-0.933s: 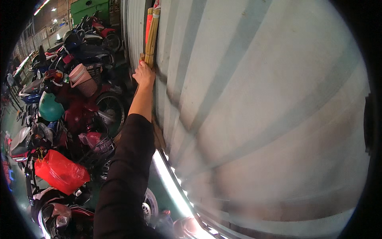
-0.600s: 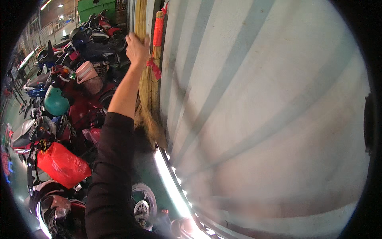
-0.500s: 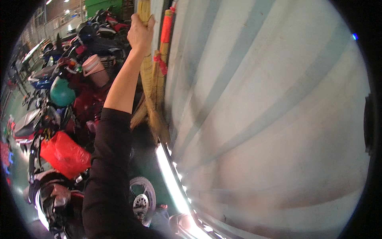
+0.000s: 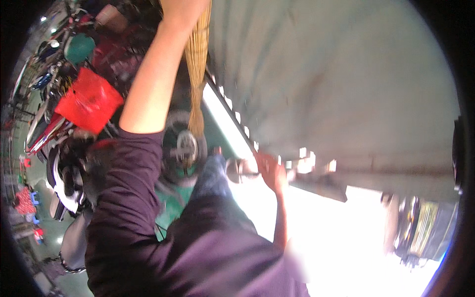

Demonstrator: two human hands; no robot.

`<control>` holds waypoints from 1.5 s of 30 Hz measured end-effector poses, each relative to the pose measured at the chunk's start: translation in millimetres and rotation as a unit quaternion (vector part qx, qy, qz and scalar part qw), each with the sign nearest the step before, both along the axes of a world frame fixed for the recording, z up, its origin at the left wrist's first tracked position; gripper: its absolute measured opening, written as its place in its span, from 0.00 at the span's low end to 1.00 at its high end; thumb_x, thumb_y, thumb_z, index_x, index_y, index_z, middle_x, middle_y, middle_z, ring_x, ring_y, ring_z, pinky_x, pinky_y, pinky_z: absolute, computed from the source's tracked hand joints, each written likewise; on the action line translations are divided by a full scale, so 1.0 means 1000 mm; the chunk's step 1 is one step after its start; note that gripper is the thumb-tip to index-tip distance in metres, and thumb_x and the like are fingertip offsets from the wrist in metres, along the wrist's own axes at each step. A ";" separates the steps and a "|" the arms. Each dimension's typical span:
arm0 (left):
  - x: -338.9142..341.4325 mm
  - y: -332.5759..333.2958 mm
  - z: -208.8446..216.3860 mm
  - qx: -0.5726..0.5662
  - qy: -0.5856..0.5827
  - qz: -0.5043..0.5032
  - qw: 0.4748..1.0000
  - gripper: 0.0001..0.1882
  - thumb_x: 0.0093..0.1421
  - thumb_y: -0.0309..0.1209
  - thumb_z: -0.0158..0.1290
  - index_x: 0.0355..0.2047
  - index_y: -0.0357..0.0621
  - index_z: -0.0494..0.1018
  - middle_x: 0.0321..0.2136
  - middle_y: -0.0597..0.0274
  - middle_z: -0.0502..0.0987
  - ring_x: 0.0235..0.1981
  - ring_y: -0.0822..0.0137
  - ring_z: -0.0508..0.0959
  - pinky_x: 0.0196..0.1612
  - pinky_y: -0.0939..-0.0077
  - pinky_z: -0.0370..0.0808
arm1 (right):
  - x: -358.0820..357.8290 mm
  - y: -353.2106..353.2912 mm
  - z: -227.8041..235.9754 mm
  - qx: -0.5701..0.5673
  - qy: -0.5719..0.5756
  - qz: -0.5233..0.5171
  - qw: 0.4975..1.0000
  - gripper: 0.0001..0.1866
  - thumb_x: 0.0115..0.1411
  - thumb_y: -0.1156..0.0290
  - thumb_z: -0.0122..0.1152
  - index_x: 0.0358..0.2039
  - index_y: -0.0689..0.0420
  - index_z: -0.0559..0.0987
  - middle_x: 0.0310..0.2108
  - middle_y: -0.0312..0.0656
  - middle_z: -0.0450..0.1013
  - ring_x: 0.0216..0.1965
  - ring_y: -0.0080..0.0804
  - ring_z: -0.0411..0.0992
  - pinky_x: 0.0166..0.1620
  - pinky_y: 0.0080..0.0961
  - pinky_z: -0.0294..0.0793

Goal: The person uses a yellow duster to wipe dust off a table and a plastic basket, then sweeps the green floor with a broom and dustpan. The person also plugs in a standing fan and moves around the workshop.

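My left hand (image 4: 184,9) is at the top edge of the view, partly cut off, closed round a straw broom (image 4: 197,54). The broom hangs upright along the wall, its bristle tip pointing down over a wheel. Low beside the wall's bottom edge is my right hand (image 4: 269,171), smeared by motion and glare. Its fingers cannot be made out, nor whether it holds anything. Close by it lies a rounded, shiny thing (image 4: 238,171) whose kind I cannot tell.
A pale corrugated wall (image 4: 336,89) fills the right side. Parked motorbikes crowd the left, with a red bag (image 4: 91,101) and a green helmet (image 4: 79,48) among them. A motorbike wheel (image 4: 184,148) stands near my legs (image 4: 213,183). Bright light floods the lower right.
My view has tilted downward. The broom in my left hand is now lower and apart from the other brooms, which are out of view. My right hand has come into view.
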State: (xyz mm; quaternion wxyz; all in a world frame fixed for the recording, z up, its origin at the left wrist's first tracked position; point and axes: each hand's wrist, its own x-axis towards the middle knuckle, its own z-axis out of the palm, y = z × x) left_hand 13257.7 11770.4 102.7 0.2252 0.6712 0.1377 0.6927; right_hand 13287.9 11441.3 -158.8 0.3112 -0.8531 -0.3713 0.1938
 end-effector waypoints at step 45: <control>0.021 -0.304 -0.555 -0.147 0.599 -0.417 0.667 0.18 0.57 0.41 0.48 0.39 0.41 0.59 0.33 0.39 0.72 0.38 0.39 0.71 0.39 0.53 0.68 | -0.259 -0.317 -0.107 -0.010 0.208 -0.546 0.811 0.16 0.40 0.77 0.63 0.32 0.60 0.74 0.26 0.40 0.72 0.29 0.28 0.71 0.36 0.26 0.70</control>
